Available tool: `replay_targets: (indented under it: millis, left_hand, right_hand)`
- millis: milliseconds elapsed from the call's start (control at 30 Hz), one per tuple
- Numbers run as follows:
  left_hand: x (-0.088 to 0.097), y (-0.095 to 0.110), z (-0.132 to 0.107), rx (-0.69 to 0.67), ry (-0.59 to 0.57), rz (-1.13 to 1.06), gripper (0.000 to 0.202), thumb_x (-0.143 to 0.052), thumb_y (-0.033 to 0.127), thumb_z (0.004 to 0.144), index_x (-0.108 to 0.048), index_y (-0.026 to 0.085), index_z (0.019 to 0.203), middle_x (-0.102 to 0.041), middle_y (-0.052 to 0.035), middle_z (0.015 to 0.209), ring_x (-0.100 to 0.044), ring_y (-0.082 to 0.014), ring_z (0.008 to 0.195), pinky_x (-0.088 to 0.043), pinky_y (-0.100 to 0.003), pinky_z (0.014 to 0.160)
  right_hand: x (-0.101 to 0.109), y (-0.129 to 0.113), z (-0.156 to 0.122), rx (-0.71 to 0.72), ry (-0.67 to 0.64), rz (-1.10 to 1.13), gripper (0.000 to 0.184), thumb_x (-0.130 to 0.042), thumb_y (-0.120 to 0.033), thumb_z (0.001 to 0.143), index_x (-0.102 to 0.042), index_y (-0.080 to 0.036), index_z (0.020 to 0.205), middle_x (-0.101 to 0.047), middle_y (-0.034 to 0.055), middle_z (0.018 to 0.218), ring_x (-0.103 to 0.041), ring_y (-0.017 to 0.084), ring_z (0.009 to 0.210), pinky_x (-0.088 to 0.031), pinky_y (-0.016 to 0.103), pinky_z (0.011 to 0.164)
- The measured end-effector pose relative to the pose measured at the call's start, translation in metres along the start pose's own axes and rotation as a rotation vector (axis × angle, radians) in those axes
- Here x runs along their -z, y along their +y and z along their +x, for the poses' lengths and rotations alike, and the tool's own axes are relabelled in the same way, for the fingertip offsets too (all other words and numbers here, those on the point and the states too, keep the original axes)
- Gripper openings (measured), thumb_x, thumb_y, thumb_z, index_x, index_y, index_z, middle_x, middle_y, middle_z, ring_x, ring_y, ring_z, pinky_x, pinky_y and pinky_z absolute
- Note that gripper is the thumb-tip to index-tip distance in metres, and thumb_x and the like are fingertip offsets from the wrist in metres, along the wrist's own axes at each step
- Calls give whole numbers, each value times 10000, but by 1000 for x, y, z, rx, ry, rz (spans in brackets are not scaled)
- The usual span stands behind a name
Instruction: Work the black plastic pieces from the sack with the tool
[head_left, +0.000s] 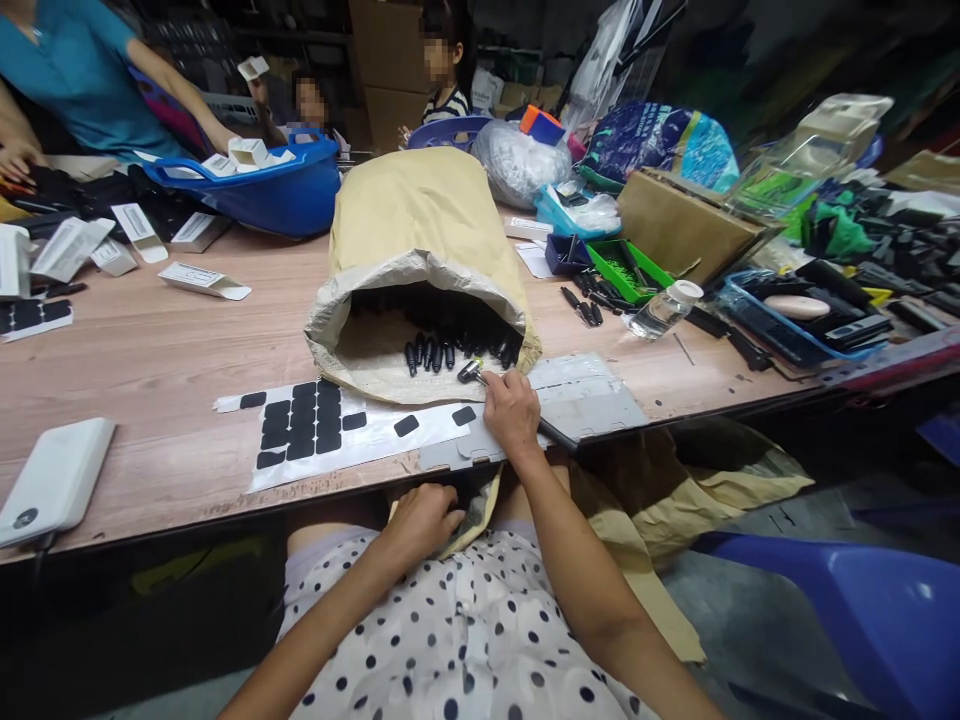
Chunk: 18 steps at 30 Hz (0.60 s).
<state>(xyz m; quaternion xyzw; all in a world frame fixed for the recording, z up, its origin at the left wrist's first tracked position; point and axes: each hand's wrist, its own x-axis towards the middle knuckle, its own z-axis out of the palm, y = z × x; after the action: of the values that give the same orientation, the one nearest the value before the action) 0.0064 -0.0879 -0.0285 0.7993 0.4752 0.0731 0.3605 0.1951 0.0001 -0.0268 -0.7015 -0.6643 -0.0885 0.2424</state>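
Note:
My right hand (pixel 513 412) is closed around a small hammer at the table's front edge. The hammer's metal head (pixel 470 371) points left, and its black handle sticks out to the right below my hand. Just behind lies a tan sack (pixel 420 200), its mouth facing me, with several black bullet-shaped parts (pixel 429 354) inside. My left hand (pixel 424 517) is low over my lap, fingers curled, beside the edge of another tan sack (pixel 480 515); what it grips, if anything, is hidden. A white sheet of black stickers (pixel 302 422) lies left of my right hand.
A grey cardboard piece (pixel 592 390) lies under my right hand. To the right are a clear bottle (pixel 666 310), a green tray (pixel 626 270) and a blue basket (pixel 787 340). A white power bank (pixel 56 480) stands left. A co-worker (pixel 67 80) reaches toward a blue basin (pixel 262 190).

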Motion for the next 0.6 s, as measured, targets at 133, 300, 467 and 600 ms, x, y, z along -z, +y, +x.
replay_targets:
  millis: [133, 300, 467, 600]
  left_hand:
    - [48, 32, 23, -60, 33, -309, 247, -588, 387, 880, -734, 210, 790, -703, -7, 681, -617, -166, 592, -448, -262, 566]
    - [98, 12, 93, 170, 697, -186, 190, -572, 318, 874, -701, 195, 939, -690, -82, 906, -656, -246, 840, -519, -359, 758]
    - [113, -30, 143, 419, 811, -93, 92, -644, 277, 784, -626, 188, 769, -643, -172, 965, -631, -368, 1013, -506, -466, 852]
    - [112, -37, 141, 393, 803, -67, 133, -679, 253, 743, -571, 219, 672, -655, -131, 865, -644, -342, 932, -496, -439, 811]
  right_hand:
    - [0, 0, 0, 1, 9, 0, 368, -471, -140, 916, -703, -254, 1178, -560, 88, 912, -481, 244, 913, -363, 318, 721]
    - [1, -1, 1, 0, -19, -11, 375, -476, -133, 909, -707, -253, 1179, -561, 88, 914, -486, 240, 902, -363, 314, 714]
    - [2, -3, 2, 5, -18, -8, 373, -475, -130, 905, -706, -247, 1174, -567, 84, 904, -487, 232, 883, -366, 308, 701]
    - [3, -4, 2, -1, -20, -1, 353, -476, -142, 917, -703, -244, 1166, -569, 85, 907, -487, 234, 897, -366, 310, 711]
